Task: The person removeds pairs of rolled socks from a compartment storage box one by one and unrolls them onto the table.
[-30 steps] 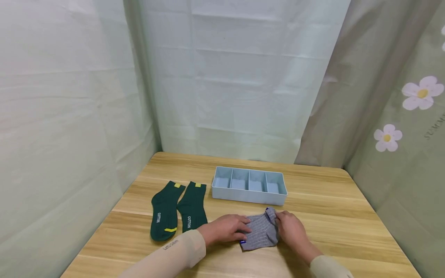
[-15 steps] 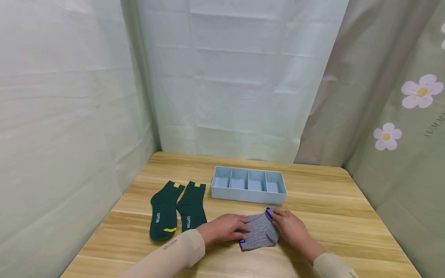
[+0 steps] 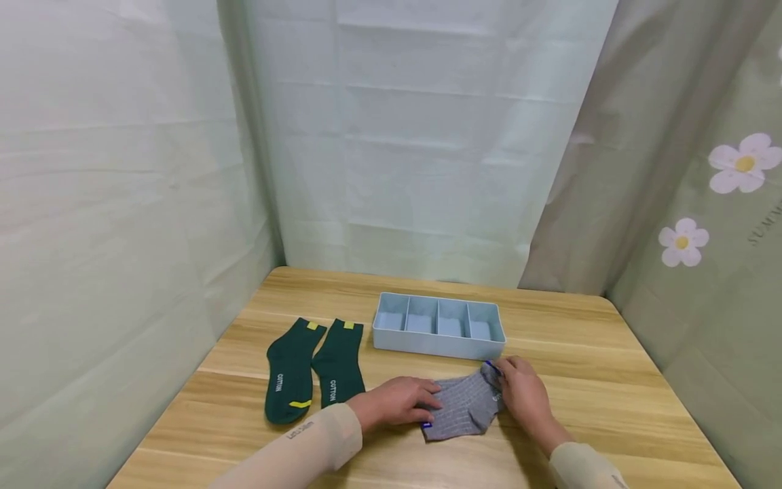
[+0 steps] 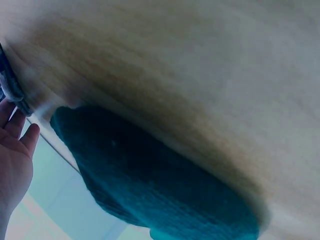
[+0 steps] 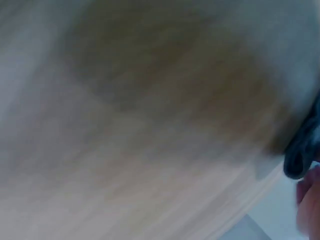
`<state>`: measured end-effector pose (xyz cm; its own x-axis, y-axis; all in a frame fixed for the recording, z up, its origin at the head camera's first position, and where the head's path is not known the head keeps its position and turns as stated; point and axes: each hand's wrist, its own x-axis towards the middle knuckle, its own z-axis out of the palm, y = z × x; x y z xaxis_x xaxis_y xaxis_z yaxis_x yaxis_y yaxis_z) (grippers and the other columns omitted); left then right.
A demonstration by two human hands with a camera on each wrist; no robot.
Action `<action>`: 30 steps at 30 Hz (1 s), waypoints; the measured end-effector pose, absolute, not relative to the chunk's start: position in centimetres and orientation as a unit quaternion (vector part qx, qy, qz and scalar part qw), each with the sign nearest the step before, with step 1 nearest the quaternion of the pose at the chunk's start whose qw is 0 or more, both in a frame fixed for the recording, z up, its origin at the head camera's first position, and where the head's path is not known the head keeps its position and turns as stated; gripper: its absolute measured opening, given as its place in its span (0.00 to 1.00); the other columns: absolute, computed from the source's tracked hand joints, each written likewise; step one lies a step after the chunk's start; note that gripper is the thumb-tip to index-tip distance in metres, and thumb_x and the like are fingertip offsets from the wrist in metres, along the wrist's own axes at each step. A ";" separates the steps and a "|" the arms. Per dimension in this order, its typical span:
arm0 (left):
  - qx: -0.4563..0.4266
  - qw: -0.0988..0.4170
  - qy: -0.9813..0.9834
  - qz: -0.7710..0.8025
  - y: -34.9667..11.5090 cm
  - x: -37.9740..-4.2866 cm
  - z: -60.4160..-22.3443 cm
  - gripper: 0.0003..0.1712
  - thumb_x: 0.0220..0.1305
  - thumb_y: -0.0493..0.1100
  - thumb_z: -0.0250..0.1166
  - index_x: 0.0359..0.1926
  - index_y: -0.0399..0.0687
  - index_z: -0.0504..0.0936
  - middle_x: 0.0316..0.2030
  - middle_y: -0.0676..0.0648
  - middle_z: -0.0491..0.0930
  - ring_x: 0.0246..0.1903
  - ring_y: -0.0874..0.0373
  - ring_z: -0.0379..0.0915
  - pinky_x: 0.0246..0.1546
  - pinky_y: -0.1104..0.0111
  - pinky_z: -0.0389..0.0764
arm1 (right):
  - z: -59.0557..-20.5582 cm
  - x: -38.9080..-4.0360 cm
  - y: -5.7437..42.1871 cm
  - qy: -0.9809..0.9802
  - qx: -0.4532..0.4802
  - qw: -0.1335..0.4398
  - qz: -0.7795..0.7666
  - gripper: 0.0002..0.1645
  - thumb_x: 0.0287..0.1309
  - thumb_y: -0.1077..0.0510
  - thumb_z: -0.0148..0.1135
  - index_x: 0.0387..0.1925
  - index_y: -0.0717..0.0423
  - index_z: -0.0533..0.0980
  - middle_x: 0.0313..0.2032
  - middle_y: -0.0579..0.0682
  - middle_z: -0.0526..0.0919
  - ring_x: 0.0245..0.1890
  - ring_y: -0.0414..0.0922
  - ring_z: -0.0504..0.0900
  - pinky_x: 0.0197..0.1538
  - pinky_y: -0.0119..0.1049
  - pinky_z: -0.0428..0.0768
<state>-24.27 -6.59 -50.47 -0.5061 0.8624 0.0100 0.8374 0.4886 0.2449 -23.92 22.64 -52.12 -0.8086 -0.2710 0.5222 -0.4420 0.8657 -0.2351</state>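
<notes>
A grey ribbed sock [image 3: 461, 409] with blue marks lies on the table between both hands. My left hand [image 3: 400, 401] rests its fingers on the sock's left end, and in the left wrist view that hand [image 4: 15, 155] shows at the left edge. At the sock's upper right end, my right hand [image 3: 525, 396] pinches the fabric near the blue edge. The right wrist view is blurred; only part of the right hand [image 5: 311, 202] and a dark end of the sock [image 5: 299, 159] appear there. Whether the grey fabric is one sock or a stacked pair cannot be told.
Left of the hands lie two dark green socks [image 3: 292, 370] with yellow patches, one partly behind the left forearm. A light blue box [image 3: 436, 343] with several compartments stands behind the grey sock. Curtains [image 3: 397, 170] surround the wooden table [image 3: 586, 380].
My right hand has shifted right, drawing the blue-edged end of the grey sock outward, so more of the sock lies spread out. The left hand stays in place.
</notes>
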 end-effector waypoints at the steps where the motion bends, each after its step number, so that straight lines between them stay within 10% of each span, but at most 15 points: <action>1: 0.494 0.058 0.860 0.110 -6.5 -24.3 -50.5 0.19 0.70 0.50 0.62 0.58 0.52 0.84 0.64 0.49 0.74 0.66 0.58 0.66 0.65 0.68 0.65 | -52.3 -24.0 22.8 -0.930 0.206 0.254 0.168 0.17 0.48 0.75 0.65 0.41 0.61 0.84 0.38 0.57 0.82 0.39 0.57 0.82 0.39 0.52 0.82; 8: 0.496 0.059 0.860 0.106 -6.4 -24.4 -50.5 0.19 0.70 0.50 0.62 0.58 0.52 0.84 0.64 0.49 0.74 0.66 0.59 0.66 0.65 0.68 0.65 | -52.5 -24.0 24.0 -0.934 0.235 0.203 0.177 0.12 0.54 0.67 0.69 0.42 0.64 0.85 0.41 0.57 0.84 0.43 0.56 0.83 0.46 0.52 0.81; 16: 0.496 0.062 0.859 0.112 -6.4 -24.3 -50.5 0.19 0.71 0.50 0.62 0.58 0.51 0.83 0.64 0.48 0.74 0.66 0.59 0.65 0.65 0.67 0.65 | -51.6 -24.2 25.3 -0.946 0.059 0.086 0.307 0.14 0.59 0.62 0.66 0.45 0.64 0.84 0.43 0.60 0.86 0.49 0.61 0.82 0.52 0.57 0.76; 30: 0.485 0.079 0.862 0.122 -6.6 -24.4 -50.2 0.20 0.71 0.51 0.61 0.59 0.52 0.83 0.65 0.49 0.73 0.67 0.59 0.64 0.66 0.65 0.66 | -52.1 -24.4 25.8 -0.951 0.043 0.130 0.278 0.13 0.60 0.62 0.62 0.43 0.61 0.86 0.40 0.58 0.84 0.43 0.58 0.83 0.46 0.55 0.78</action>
